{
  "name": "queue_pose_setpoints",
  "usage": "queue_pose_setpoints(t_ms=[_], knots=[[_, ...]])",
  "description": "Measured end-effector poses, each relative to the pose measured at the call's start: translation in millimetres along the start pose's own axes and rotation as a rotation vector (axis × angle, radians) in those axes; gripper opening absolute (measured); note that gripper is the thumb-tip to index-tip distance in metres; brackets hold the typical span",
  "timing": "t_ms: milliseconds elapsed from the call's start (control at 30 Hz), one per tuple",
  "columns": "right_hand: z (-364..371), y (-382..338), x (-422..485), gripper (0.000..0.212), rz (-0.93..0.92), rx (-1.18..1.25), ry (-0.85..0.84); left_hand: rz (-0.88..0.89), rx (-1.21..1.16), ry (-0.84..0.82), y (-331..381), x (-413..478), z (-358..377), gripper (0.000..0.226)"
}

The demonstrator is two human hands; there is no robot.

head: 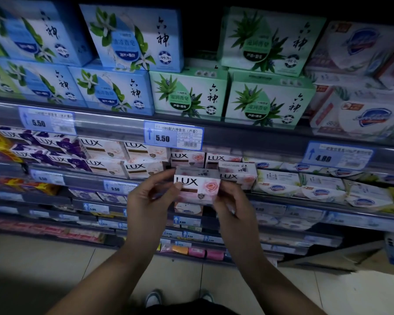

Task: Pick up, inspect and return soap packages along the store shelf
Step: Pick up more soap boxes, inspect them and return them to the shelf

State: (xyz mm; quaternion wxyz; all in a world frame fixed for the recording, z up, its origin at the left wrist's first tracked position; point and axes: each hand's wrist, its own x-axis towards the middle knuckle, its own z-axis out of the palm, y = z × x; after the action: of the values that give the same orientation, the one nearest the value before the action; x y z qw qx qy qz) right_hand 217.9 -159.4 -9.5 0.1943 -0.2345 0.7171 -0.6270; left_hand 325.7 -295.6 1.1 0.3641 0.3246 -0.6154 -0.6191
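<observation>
Soap package, pink LUX box (197,187) – front printed "LUX" in dark capitals beside a pink rose, with a small crest below that is too fine to read; held level in the air just in front of the row of matching pink LUX boxes (237,176) on the middle shelf. Left hand (149,201) grips the box's left end, thumb lying over the first letter of the logo and fingers curled behind; right hand (232,203) pinches the right end, fingers curled round its edge. Same shelf, further left: white LUX boxes (102,146) and purple-flower LUX boxes (62,144); to the right, white boxes with a blue shield logo (319,189), name blurred. Shelf above: blue boxes (132,37) and green boxes (188,96), both marked 六神, the green with aloe leaves and "99.9%". Shelf rail (248,135) carries price tags – one reading "5.50" with 六神香皂 (173,137), another "5.50" (47,120), and "4.80" (338,155). Dim store aisle with pale tiled floor (32,264); toes of two shoes (154,297) show at the bottom edge
</observation>
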Motion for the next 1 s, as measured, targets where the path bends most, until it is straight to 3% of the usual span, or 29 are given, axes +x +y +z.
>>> queue_pose_setpoints(t_ms=[333,767,1000], knots=[[14.9,-2.6,12.1,0.059,0.194,-0.093,-0.095,-0.046,0.080,-0.099,-17.0,15.0,-5.9,0.046],[18.5,0.2,8.7,0.053,0.193,-0.106,-0.123,-0.071,0.085,-0.208,-32.6,26.3,-7.5,0.061],[23.8,-4.4,6.5,0.038,0.091,-0.073,0.049,-0.118,0.081,-0.136,-20.0,26.3,-16.6,0.050]])
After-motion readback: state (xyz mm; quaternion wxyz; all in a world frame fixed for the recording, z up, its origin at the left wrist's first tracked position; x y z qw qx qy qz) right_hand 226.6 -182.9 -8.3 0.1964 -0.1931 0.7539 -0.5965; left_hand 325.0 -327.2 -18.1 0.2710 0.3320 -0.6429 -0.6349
